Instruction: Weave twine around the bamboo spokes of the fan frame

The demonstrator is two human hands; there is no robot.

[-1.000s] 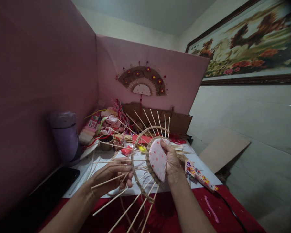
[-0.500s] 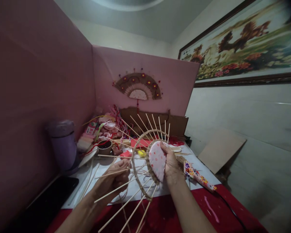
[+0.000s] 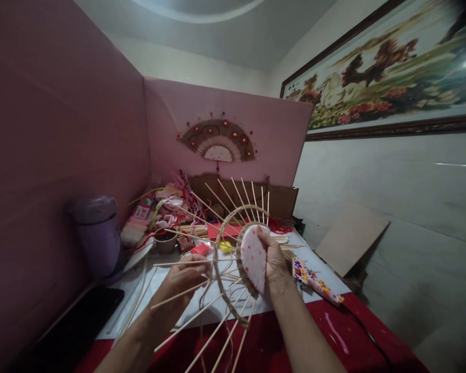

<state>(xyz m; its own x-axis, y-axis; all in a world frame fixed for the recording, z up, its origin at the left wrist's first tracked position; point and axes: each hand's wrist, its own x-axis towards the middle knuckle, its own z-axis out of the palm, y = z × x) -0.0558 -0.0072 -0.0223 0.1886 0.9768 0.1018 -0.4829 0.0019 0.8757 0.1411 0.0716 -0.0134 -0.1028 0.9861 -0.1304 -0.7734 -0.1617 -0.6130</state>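
Observation:
My right hand [image 3: 276, 263] grips a fan frame by its half-round padded base [image 3: 253, 257], white with red dots; the thumb lies on its face. Thin wooden sticks [image 3: 193, 322] spread from the base in a fan. An arc of braided-looking twine [image 3: 216, 269] crosses them partway out, and a second brown band edges the base. My left hand [image 3: 184, 277] is closed at the left side of the arc, among the sticks, with its fingertips pinched beside it. Loose twine [image 3: 202, 311] hangs below those fingers; the pinch itself is partly hidden.
A finished fan [image 3: 219, 140] hangs on the pink panel. A purple tumbler [image 3: 99, 241], black phone [image 3: 95, 311], small cup [image 3: 165, 241] and heap of pink and red craft strips [image 3: 174, 202] lie left. A flower-patterned glue gun [image 3: 316, 282] with a cord rests right.
The fan frame has turned slightly, its lower sticks shifting right. My left hand has risen a little along the arc. My right hand keeps its hold on the padded base.

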